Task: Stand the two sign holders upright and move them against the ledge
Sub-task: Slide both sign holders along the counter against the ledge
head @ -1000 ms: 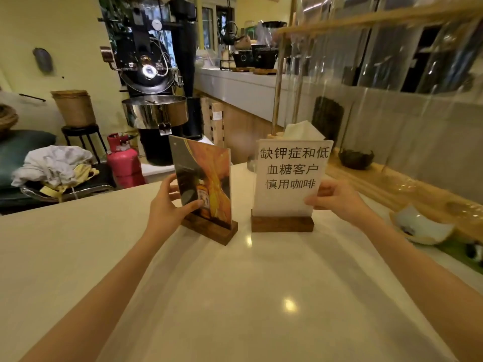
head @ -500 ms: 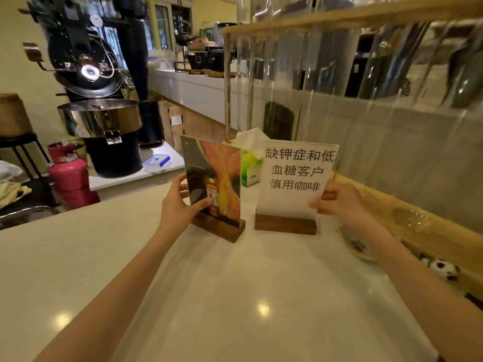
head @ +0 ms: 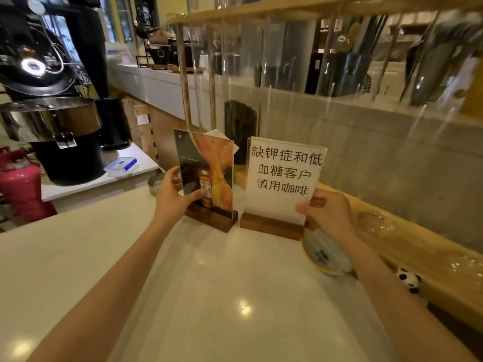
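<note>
Two sign holders stand upright side by side on the pale counter, each an acrylic panel in a dark wooden base. The left holder shows an orange and black picture; my left hand grips its left edge. The right holder carries a white sheet with black Chinese characters; my right hand pinches its lower right corner. The wooden ledge runs along the right, just behind and beside the right holder's base.
A small round dish with a yellow rim lies under my right wrist by the ledge. A panda figure sits further along. Glass tubes in a wooden rack rise behind. A coffee roaster and a red cylinder stand left.
Both holders, gripped the same way, have shifted away from me and rightwards towards the ledge. The view has swung right, so the roaster now sits at the left edge.
</note>
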A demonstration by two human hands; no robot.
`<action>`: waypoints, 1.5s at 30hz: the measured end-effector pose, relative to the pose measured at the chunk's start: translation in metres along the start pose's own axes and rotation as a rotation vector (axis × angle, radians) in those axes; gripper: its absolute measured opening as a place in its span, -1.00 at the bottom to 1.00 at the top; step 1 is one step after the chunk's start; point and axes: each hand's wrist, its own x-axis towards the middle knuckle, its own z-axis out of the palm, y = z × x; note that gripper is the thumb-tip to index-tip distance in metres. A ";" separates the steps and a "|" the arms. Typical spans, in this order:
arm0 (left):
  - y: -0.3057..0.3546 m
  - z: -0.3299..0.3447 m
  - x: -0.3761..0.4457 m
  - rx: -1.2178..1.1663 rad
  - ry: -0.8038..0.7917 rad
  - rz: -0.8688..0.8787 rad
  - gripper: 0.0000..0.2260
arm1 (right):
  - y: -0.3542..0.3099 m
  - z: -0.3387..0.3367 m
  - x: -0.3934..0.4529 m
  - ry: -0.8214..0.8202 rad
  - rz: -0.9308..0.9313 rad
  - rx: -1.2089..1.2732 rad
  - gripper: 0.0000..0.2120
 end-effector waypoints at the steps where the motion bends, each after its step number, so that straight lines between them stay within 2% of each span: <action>1: 0.001 0.004 0.003 -0.007 -0.003 -0.003 -0.31 | 0.001 0.000 0.000 0.016 -0.004 -0.012 -0.72; 21: 0.014 0.066 0.041 -0.266 -0.140 -0.080 -0.37 | 0.011 0.002 -0.017 0.208 -0.026 -0.100 -0.83; 28: 0.019 0.081 0.047 -0.383 -0.194 -0.098 -0.42 | 0.014 0.003 -0.019 0.253 -0.034 -0.129 -0.80; 41: 0.021 0.096 0.051 -0.395 -0.196 -0.070 -0.42 | 0.019 0.002 -0.017 0.201 -0.009 -0.172 -0.86; 45: 0.023 0.097 0.047 -0.369 -0.204 -0.062 -0.40 | 0.010 -0.003 -0.017 0.153 -0.004 -0.140 -0.77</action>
